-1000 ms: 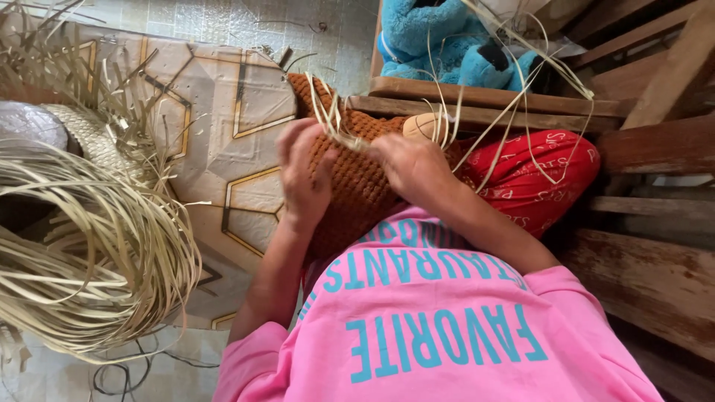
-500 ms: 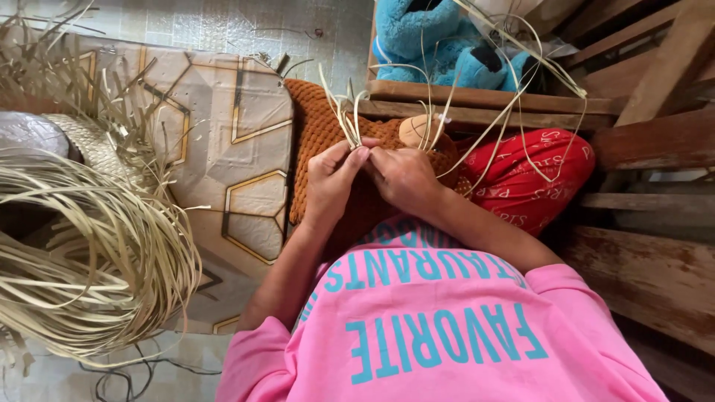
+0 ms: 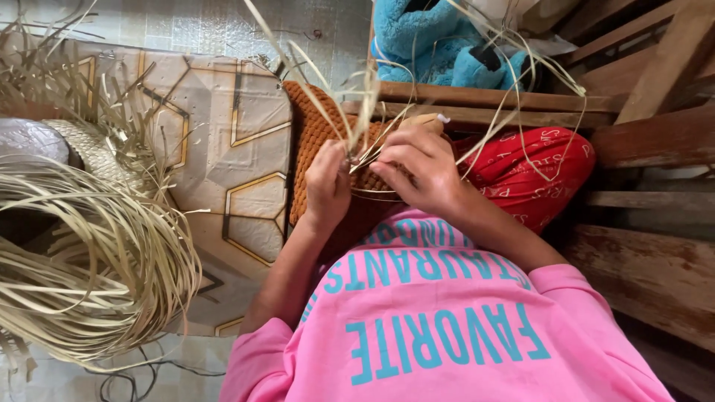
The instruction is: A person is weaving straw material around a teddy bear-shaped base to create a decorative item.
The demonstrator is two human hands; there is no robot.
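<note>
Over the lap, on a rust-brown knitted cushion, both hands meet around pale flat straw strips. Left hand curled closed, pinching the strips' base; right hand fingers bent, gripping adjacent strands. Strips are thin, tan and stiff, fanning upward, with long ends looping over a red printed fabric. Pink shirt carries turquoise block lettering. Large straw coil lies well apart, left, on a patterned mat.
</note>
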